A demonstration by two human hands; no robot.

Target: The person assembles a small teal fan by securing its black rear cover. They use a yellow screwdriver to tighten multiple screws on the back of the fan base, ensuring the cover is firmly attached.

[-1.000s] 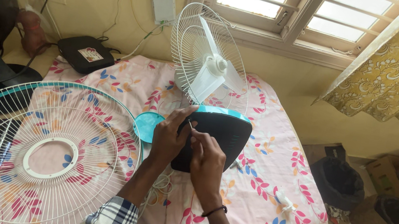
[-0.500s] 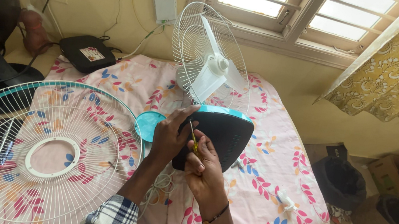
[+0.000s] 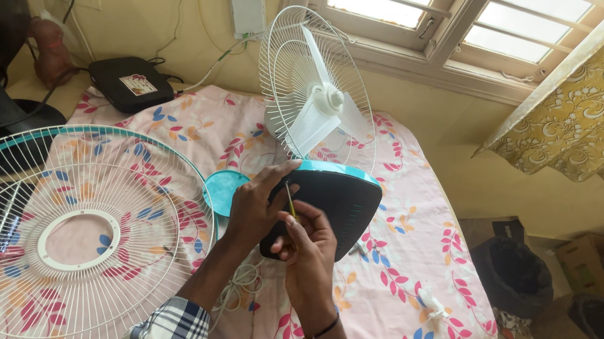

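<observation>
A table fan lies on its back on the flowered cloth, its black underside with a teal edge, the fan base (image 3: 338,201), facing me. My left hand (image 3: 256,207) grips the base's left edge. My right hand (image 3: 311,247) holds a thin screwdriver (image 3: 290,200) with a yellow-green handle, its tip against the base near my left thumb. The fan's white rear grille and blades (image 3: 313,97) stand up behind the base.
A large white front grille with a teal rim (image 3: 52,225) lies at the left on the cloth. A teal round cap (image 3: 220,188) sits beside my left hand. A black box (image 3: 128,83) is at the back left. Two dark bins (image 3: 513,273) stand on the floor at the right.
My right hand has turned and shifted a little at the screwdriver, first dropping lower, now back up nearer the base. The left hand and fan base stay put.
</observation>
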